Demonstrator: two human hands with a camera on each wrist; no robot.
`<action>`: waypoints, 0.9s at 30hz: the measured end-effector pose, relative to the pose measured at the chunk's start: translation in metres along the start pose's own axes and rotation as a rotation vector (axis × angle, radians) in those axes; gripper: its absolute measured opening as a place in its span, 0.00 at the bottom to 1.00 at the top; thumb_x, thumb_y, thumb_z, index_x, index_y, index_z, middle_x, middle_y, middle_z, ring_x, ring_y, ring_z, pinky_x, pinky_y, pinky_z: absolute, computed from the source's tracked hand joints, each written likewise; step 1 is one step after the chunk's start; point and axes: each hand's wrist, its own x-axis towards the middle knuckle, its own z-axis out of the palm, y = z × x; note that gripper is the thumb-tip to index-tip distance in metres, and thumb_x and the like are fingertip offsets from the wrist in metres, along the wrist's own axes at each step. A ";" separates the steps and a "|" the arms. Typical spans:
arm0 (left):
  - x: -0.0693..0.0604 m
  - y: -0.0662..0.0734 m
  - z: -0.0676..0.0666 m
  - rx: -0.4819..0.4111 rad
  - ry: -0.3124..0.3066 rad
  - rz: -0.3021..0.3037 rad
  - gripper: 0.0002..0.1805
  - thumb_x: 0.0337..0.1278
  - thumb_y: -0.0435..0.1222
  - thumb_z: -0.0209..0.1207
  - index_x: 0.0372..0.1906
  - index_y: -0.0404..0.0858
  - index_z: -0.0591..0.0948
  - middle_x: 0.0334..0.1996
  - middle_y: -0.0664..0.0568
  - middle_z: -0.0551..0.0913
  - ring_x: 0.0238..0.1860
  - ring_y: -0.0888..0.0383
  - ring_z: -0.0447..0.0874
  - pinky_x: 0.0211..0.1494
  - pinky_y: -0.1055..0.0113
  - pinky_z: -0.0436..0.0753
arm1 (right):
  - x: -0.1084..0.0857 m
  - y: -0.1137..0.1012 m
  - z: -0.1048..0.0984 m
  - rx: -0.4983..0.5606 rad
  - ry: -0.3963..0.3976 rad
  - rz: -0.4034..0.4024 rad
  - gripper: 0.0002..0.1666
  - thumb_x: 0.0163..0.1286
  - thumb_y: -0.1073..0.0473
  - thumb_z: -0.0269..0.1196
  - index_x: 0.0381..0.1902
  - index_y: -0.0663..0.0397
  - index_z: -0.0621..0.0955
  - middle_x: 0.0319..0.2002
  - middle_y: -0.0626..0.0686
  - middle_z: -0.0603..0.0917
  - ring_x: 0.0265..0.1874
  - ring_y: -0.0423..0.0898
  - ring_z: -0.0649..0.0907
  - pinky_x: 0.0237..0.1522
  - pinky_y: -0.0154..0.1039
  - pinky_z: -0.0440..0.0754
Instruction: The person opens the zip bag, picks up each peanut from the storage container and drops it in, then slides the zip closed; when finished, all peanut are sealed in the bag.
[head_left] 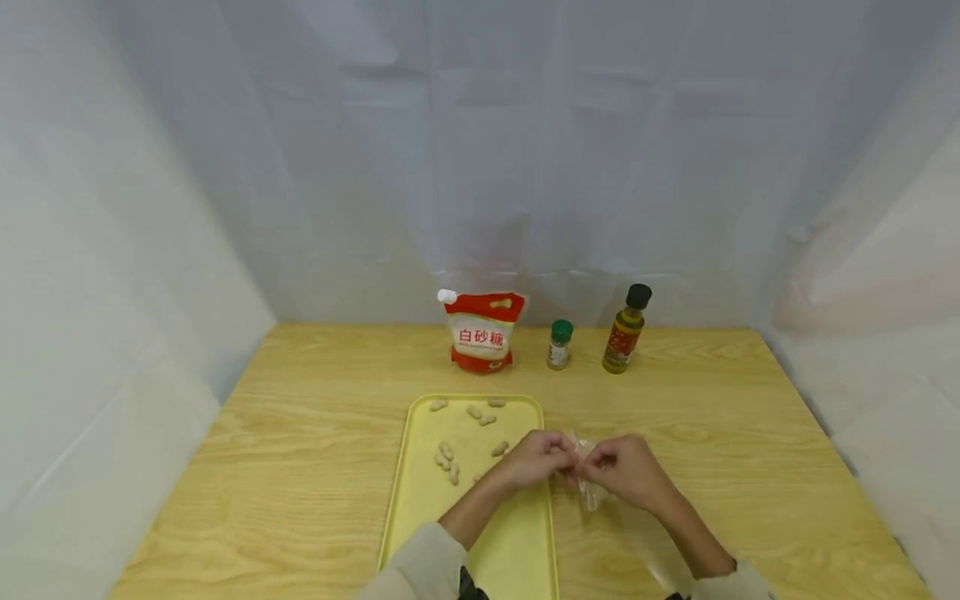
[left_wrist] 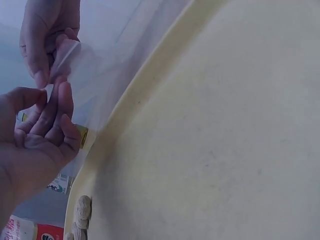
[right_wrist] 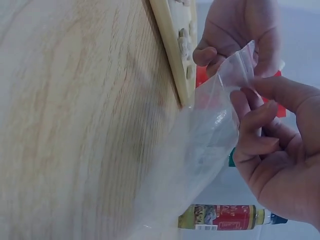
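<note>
Lying in the tray point(head_left: 401, 500): loose peanuts point(head_left: 453, 473), mostly toward its far half; keeping the left sleeve point(head_left: 427, 554) raised should save them from being knocked.
Sugar pouch point(head_left: 483, 335): upright beyond the tray's far edge, apart from the work.
Left hand point(head_left: 534, 460): above the tray's right rim, pinching the upper edge of the plastic bag point(right_wrist: 210, 125) between thumb and fingers; a light, steady grip should serve best.
Jar point(head_left: 558, 345): green-capped, beyond the tray and slightly right of it, untouched.
Plastic bag: just right of the tray, hanging limp below both hands. Thin film likely clings, so rubbing its edge between fingertips should part the layers better than tugging.
Bottle point(head_left: 623, 337): upright beyond the tray, farther right than the jar.
Right hand point(head_left: 630, 473): right of the tray, nipping the same edge close beside the left fingers; pulling gently and evenly would spare the film. Whether the layers are separated, I cannot tell.
</note>
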 end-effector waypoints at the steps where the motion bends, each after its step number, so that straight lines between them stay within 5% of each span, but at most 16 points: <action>1: 0.000 0.000 0.000 0.009 -0.008 0.011 0.09 0.64 0.30 0.52 0.36 0.26 0.80 0.33 0.33 0.85 0.29 0.58 0.84 0.41 0.60 0.83 | -0.001 0.001 0.000 0.024 -0.008 0.014 0.10 0.62 0.57 0.65 0.23 0.55 0.84 0.20 0.50 0.82 0.15 0.33 0.73 0.18 0.29 0.73; 6: 0.000 -0.001 0.001 0.016 -0.019 0.042 0.10 0.65 0.30 0.51 0.33 0.26 0.78 0.32 0.32 0.84 0.29 0.58 0.84 0.39 0.61 0.82 | -0.003 0.004 -0.002 0.104 -0.031 0.069 0.09 0.64 0.61 0.62 0.25 0.56 0.84 0.17 0.53 0.79 0.13 0.35 0.72 0.16 0.31 0.71; 12: 0.003 0.002 0.001 -0.051 -0.040 0.037 0.09 0.63 0.28 0.49 0.31 0.27 0.77 0.26 0.44 0.84 0.26 0.64 0.81 0.43 0.56 0.84 | -0.005 0.001 0.000 0.143 0.001 0.110 0.07 0.63 0.63 0.60 0.27 0.58 0.82 0.15 0.48 0.75 0.12 0.34 0.68 0.14 0.26 0.65; 16: 0.001 0.004 0.001 -0.087 -0.029 0.036 0.09 0.62 0.27 0.48 0.31 0.27 0.76 0.28 0.39 0.85 0.27 0.63 0.82 0.42 0.58 0.84 | -0.006 -0.001 0.001 0.158 0.042 0.129 0.05 0.61 0.65 0.59 0.29 0.60 0.81 0.14 0.47 0.73 0.10 0.33 0.66 0.13 0.25 0.62; 23: -0.004 0.007 0.003 -0.115 0.143 0.026 0.05 0.57 0.26 0.54 0.33 0.25 0.78 0.28 0.32 0.85 0.21 0.63 0.82 0.28 0.64 0.84 | -0.006 -0.003 0.005 0.177 0.097 0.196 0.05 0.61 0.66 0.58 0.36 0.60 0.78 0.15 0.51 0.78 0.10 0.36 0.67 0.12 0.25 0.61; 27: -0.009 0.018 0.005 -0.042 0.218 0.067 0.03 0.54 0.24 0.56 0.35 0.27 0.76 0.26 0.32 0.85 0.22 0.48 0.85 0.28 0.57 0.84 | -0.007 -0.005 0.005 0.193 0.128 0.176 0.10 0.62 0.68 0.58 0.42 0.58 0.73 0.19 0.54 0.81 0.11 0.38 0.71 0.12 0.26 0.64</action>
